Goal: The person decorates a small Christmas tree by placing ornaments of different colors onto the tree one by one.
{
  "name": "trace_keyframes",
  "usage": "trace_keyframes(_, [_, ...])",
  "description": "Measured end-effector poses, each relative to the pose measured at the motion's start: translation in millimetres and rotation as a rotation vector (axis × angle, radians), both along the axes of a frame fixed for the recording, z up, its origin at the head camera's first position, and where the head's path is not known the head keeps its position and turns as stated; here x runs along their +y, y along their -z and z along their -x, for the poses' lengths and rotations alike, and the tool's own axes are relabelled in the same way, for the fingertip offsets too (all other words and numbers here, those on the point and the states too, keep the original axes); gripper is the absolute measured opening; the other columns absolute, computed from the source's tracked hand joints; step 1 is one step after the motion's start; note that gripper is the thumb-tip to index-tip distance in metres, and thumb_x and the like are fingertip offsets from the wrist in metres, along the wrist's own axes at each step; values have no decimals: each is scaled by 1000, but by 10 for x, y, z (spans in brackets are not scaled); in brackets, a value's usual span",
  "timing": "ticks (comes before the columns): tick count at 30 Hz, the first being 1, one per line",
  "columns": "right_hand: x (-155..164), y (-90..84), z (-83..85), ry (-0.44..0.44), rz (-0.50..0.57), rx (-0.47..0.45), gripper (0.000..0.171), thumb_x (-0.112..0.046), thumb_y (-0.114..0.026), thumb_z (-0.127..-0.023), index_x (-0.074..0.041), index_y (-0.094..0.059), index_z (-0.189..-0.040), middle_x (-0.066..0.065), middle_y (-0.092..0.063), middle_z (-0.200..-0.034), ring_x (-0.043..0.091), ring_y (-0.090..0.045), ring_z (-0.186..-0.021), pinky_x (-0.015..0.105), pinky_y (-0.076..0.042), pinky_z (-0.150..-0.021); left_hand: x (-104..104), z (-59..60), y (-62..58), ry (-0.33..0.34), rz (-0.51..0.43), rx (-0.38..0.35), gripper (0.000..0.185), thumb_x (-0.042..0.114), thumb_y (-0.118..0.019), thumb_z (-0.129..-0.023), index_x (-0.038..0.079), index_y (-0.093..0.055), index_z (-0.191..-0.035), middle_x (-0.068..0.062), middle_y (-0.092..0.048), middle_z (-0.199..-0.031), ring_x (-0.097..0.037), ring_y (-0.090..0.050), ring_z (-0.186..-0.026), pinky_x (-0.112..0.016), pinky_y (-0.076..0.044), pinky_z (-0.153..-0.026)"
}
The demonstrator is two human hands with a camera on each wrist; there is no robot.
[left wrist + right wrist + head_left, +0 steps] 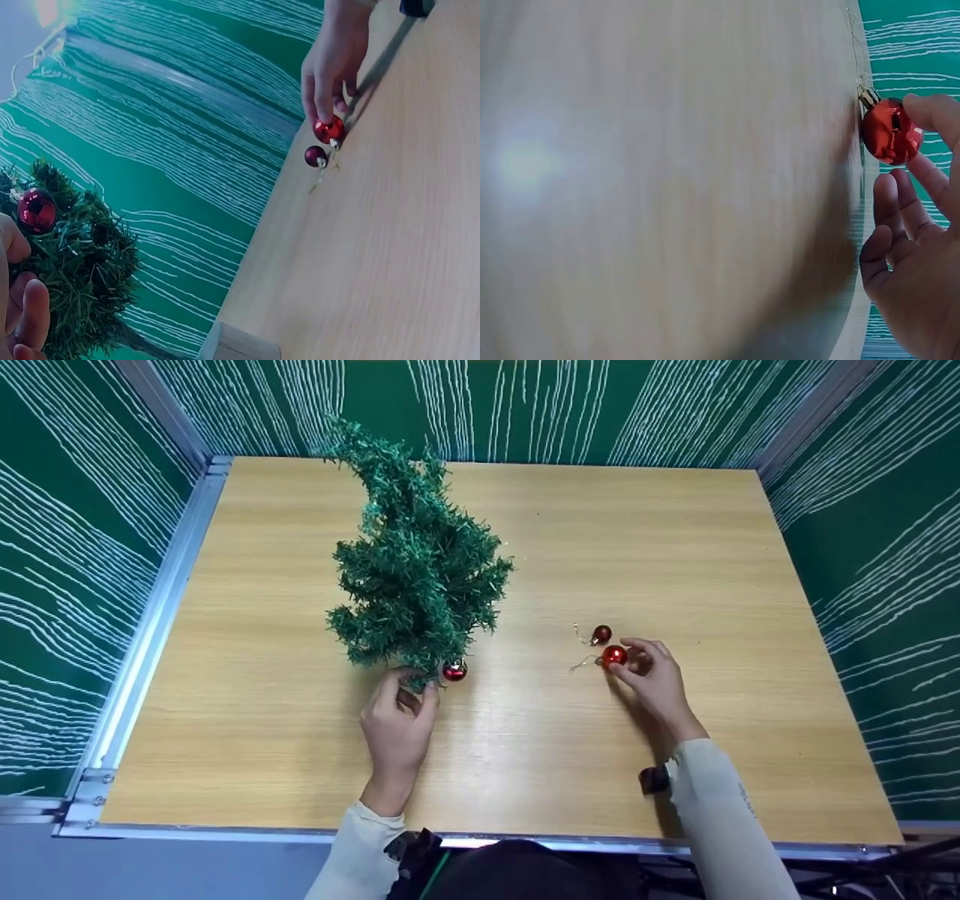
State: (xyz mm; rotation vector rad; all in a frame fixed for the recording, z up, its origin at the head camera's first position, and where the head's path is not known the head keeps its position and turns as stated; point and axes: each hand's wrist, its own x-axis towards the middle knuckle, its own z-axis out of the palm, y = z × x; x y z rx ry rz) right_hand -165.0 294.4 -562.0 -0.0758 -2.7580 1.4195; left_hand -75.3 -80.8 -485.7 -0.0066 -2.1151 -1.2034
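Observation:
A small green artificial Christmas tree stands left of the table's middle, its top bent to the left. My left hand holds the tip of a low front branch between thumb and fingers. Right beside those fingers hangs a dark red bauble, also seen among the needles in the left wrist view. On the right, my right hand pinches a shiny bright red bauble between thumb and fingertip, close over the tabletop. Its gold cap and string loop point left. Just behind it lies a smaller dark red bauble with its own string.
The wooden table has a metal frame edge on the left. Green panels with white streaks wall in the back and both sides. A pale wooden block shows below the tree in the left wrist view.

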Motion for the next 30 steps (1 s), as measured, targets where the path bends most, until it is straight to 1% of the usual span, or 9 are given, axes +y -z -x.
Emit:
trace_keyframes(4, [0, 12, 9, -7, -7, -34, 49, -18, -76, -86, -4, -59, -130, 13, -54, -107, 16, -52, -88, 13, -41, -73, 5, 6, 5, -3, -22, -7, 15, 6, -75, -76, 4, -66, -88, -2, -62, -68, -14, -57, -54, -26, -48, -50])
trace_keyframes(7, [-7, 14, 15, -5, -10, -47, 48, -20, -76, -86, -4, -60, -128, 12, -54, -107, 17, -51, -89, 13, -42, -72, 11, 6, 4, 6, -36, -10, 15, 6, -75, -76, 3, -66, -87, -5, -62, -67, -15, -57, -53, -29, -48, -50])
trace_keyframes(10, [-15, 15, 20, 5, -5, -57, 46, -18, -76, -86, -4, -61, -126, 10, -54, -106, 16, -51, -87, 13, -42, -71, 21, 1, -3, 18, -75, -42, 16, 5, -76, -76, 3, -66, -88, -5, -62, -67, -16, -57, -54, -31, -48, -50])
trace_keyframes(15, [-19, 16, 18, 15, 9, -69, 44, -16, -76, -85, -5, -61, -124, 7, -53, -103, 14, -50, -86, 15, -42, -71, 41, -21, -18, 80, -260, -155, 16, 3, -76, -80, 2, -66, -92, -3, -62, -70, -12, -55, -55, -23, -45, -50])
trace_keyframes(18, [-15, 17, 5, 12, 16, -61, 43, -17, -76, -86, -4, -61, -124, 7, -53, -103, 14, -50, -86, 15, -42, -70, 55, -36, -29, 116, -356, -193, 17, 3, -75, -82, 0, -66, -96, -4, -61, -70, -10, -53, -56, -21, -43, -51])
trace_keyframes(20, [-14, 19, -2, 14, 22, -53, 42, -18, -76, -86, -4, -61, -123, 7, -54, -103, 13, -50, -86, 14, -42, -70, 63, -43, -31, 130, -386, -197, 18, 3, -74, -83, -2, -65, -98, -5, -61, -70, -9, -52, -56, -20, -42, -51])
trace_keyframes(23, [-21, 14, -14, 13, 36, -41, 42, -18, -75, -87, -2, -61, -123, 9, -54, -105, 13, -51, -87, 13, -41, -71, 74, -50, -37, 140, -406, -190, 19, 3, -73, -84, -4, -65, -100, -6, -60, -70, -8, -52, -57, -20, -41, -51])
trace_keyframes(27, [-51, -22, -35, 2, 69, -37, 42, -13, -73, -88, 1, -59, -125, 15, -56, -109, 17, -53, -91, 12, -43, -74, 80, -51, -47, 135, -414, -172, 19, 3, -73, -84, -5, -65, -99, -5, -60, -69, -7, -51, -56, -19, -40, -50])
trace_keyframes(30, [-73, -55, -52, -11, 67, -38, 43, -12, -72, -88, 2, -58, -126, 19, -59, -109, 18, -55, -91, 14, -44, -76, 80, -54, -55, 127, -417, -160, 18, 4, -73, -85, -5, -65, -98, -4, -58, -67, -8, -50, -56, -19, -40, -50])
